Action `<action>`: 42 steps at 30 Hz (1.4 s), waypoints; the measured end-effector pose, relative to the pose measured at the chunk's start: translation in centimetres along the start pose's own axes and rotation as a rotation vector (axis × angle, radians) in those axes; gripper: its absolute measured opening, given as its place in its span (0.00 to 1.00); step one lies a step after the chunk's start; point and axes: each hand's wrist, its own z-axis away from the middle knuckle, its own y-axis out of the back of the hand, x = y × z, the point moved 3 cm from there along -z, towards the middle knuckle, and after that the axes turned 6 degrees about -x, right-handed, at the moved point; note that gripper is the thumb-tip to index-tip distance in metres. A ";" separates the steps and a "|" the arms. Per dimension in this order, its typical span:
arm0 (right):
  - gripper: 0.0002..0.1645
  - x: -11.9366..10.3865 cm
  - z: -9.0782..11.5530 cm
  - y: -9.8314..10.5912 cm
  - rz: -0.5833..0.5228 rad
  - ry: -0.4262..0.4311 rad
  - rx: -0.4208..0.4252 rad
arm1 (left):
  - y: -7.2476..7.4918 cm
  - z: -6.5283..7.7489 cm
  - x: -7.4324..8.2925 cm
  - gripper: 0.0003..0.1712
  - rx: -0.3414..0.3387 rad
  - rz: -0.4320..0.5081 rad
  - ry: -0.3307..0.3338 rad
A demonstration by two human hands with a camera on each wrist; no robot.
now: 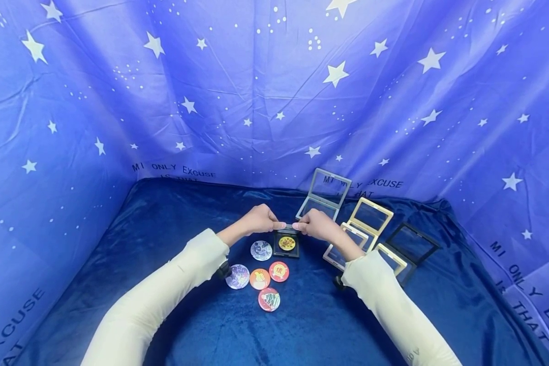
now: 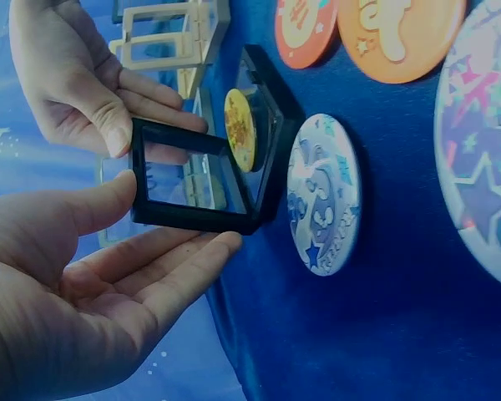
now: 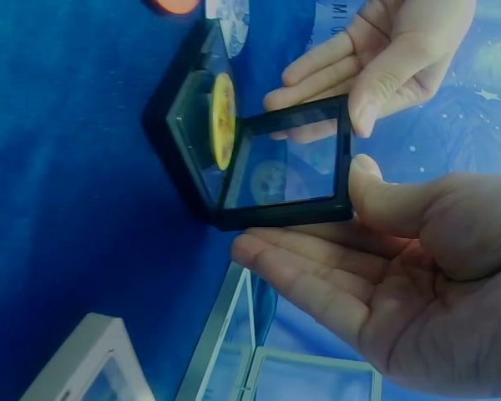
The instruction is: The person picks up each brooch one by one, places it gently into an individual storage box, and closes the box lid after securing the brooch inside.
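Observation:
A small black display case (image 1: 278,252) stands with its lid raised on the blue cloth. On the clear film of its base lies a round yellow badge (image 1: 287,243). My left hand (image 1: 260,221) pinches one upper corner of the clear-windowed lid (image 2: 196,222), thumb on the edge and fingers behind. Opposite it, my right hand (image 1: 317,224) grips the other corner likewise; in the right wrist view its thumb presses the lid's rim (image 3: 344,180). A silver-blue badge (image 1: 261,250) lies just left of the case.
Nearer on the cloth lie a purple badge (image 1: 237,276), an orange one (image 1: 260,279), a red one (image 1: 279,271) and a tree-printed one (image 1: 269,300). To the right stand opened cases: grey (image 1: 312,197), cream (image 1: 363,228), black (image 1: 427,251). A starry curtain (image 1: 256,91) hangs behind.

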 end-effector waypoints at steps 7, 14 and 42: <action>0.26 0.1 0.5 -0.7 0.045 0.071 0.051 | -0.4 0.7 -0.2 0.16 0.030 -0.084 -0.075; 0.16 -0.2 1.0 -1.3 0.110 0.108 0.090 | -0.7 0.7 -0.7 0.17 0.030 -0.114 -0.090; 0.19 0.1 2.0 -2.3 0.084 0.104 0.105 | -1.2 1.5 -0.6 0.23 0.057 -0.224 -0.195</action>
